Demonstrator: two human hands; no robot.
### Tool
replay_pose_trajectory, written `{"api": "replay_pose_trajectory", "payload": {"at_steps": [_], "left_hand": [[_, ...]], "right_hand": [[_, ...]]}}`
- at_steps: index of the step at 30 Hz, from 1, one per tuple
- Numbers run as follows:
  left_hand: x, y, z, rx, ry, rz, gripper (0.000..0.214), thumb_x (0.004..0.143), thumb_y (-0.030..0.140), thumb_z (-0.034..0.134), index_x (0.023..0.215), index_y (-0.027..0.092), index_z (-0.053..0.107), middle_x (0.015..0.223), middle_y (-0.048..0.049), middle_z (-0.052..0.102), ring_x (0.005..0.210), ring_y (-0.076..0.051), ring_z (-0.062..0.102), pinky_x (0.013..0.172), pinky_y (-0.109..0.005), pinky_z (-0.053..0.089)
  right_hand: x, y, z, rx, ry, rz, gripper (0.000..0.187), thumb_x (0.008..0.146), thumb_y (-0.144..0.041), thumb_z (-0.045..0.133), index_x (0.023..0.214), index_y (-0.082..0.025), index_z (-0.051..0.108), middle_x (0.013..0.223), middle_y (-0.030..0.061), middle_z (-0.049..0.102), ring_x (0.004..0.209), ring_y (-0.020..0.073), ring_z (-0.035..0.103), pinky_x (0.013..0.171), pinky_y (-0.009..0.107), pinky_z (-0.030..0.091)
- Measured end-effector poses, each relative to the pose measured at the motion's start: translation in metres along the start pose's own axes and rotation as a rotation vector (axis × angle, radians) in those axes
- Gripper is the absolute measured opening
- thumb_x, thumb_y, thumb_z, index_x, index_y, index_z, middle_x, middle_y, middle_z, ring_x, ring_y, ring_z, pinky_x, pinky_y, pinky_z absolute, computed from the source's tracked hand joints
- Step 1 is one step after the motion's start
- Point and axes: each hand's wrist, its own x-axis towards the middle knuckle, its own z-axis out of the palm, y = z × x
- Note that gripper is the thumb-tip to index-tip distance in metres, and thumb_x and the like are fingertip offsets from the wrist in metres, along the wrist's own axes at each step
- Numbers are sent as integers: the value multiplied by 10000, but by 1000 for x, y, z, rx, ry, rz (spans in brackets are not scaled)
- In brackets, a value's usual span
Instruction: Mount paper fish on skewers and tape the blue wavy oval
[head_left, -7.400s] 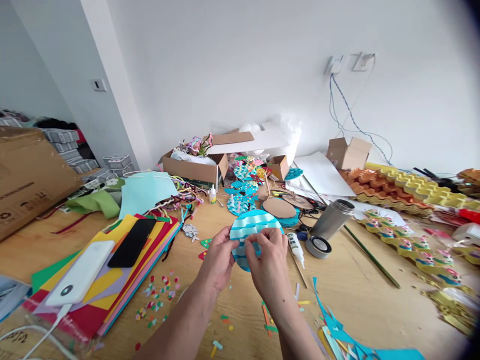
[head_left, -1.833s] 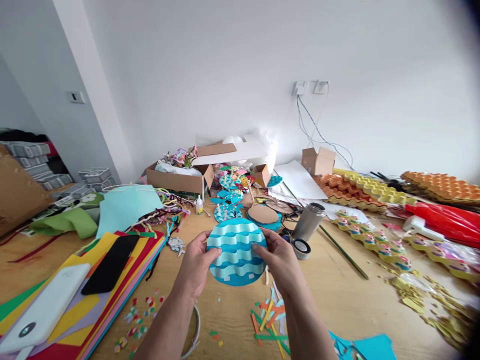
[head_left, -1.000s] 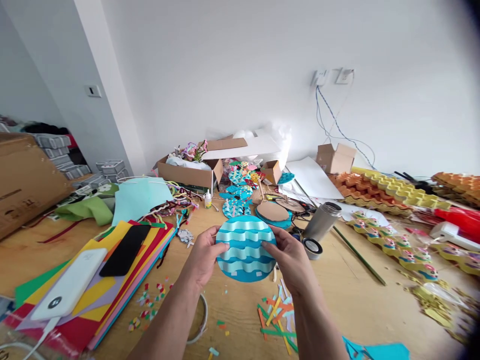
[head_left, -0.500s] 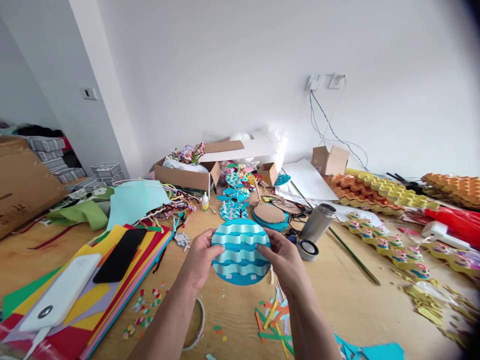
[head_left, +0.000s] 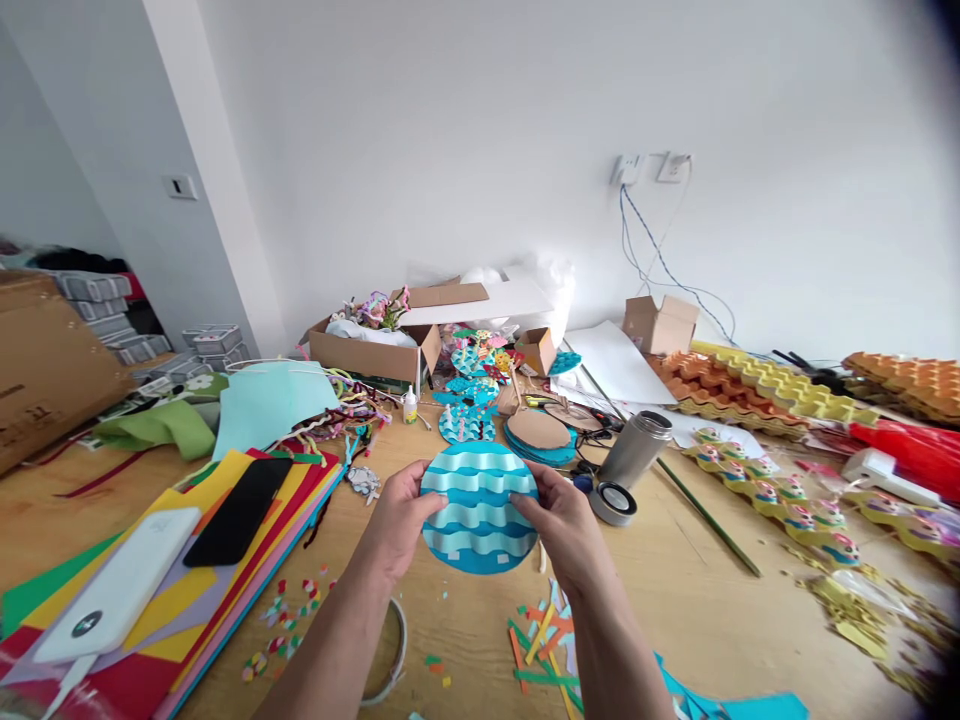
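A round blue paper disc with layered wavy strips in light and dark blue is held up over the wooden table. My left hand grips its left edge, thumb on the front. On the opposite edge my right hand holds it the same way. Small white squares show on the lower waves. Colourful paper strips lie on the table just below the disc.
A stack of coloured foam sheets with a white power bank and a black phone lies left. A steel flask, a tape roll, more finished discs, cardboard boxes and egg trays crowd the back and right.
7.4 s ago my right fingers pressed on the disc's front; since then both hands hold it by the edges. Over the last second it has sunk slightly in view.
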Motion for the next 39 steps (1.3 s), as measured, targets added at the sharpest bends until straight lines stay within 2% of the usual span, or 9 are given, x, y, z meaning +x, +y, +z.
{"api": "replay_pose_trajectory", "payload": {"at_steps": [6, 11, 15, 25, 35, 39], "left_hand": [[2, -2, -2, 1, 0, -10, 286, 570, 129, 628, 856, 126, 632, 660, 2, 639, 557, -105, 522, 538, -208, 386], [2, 0, 0, -1, 22, -38, 275, 554, 133, 638, 829, 133, 635, 634, 13, 625, 533, -99, 509, 522, -201, 368], [2, 0, 1, -7, 30, -52, 266, 542, 133, 641, 807, 135, 642, 613, 24, 608, 508, -87, 488, 507, -194, 356], [10, -11, -7, 20, 62, -77, 260, 541, 129, 621, 800, 135, 643, 595, 31, 597, 497, -83, 474, 497, -192, 353], [6, -7, -3, 18, 58, -92, 282, 534, 155, 655, 815, 136, 643, 638, 7, 634, 532, -111, 537, 516, -207, 373], [4, -3, -2, 21, 33, -51, 259, 533, 149, 651, 791, 135, 638, 626, 12, 627, 517, -100, 519, 509, -202, 373]], "right_hand": [[2, 3, 2, 7, -14, -21, 418, 620, -201, 643, 1036, -161, 629, 960, 68, 714, 882, 238, 649, 724, 317, 498], [3, 3, 3, -38, 3, -43, 354, 617, -214, 649, 967, -159, 644, 860, 53, 720, 812, 232, 655, 681, 307, 497], [4, 5, 3, -39, -1, -40, 373, 625, -200, 629, 995, -161, 637, 884, 57, 721, 815, 231, 654, 691, 310, 496], [14, 26, 6, -89, 26, 21, 386, 616, -184, 587, 997, -154, 635, 878, 47, 704, 770, 201, 626, 648, 285, 485], [9, 16, 3, -71, 23, 0, 353, 608, -209, 617, 956, -155, 641, 763, 16, 682, 683, 180, 605, 596, 268, 463], [4, 13, 2, -74, 30, -38, 359, 612, -213, 636, 967, -163, 648, 761, 14, 687, 707, 190, 616, 631, 282, 477]]}}
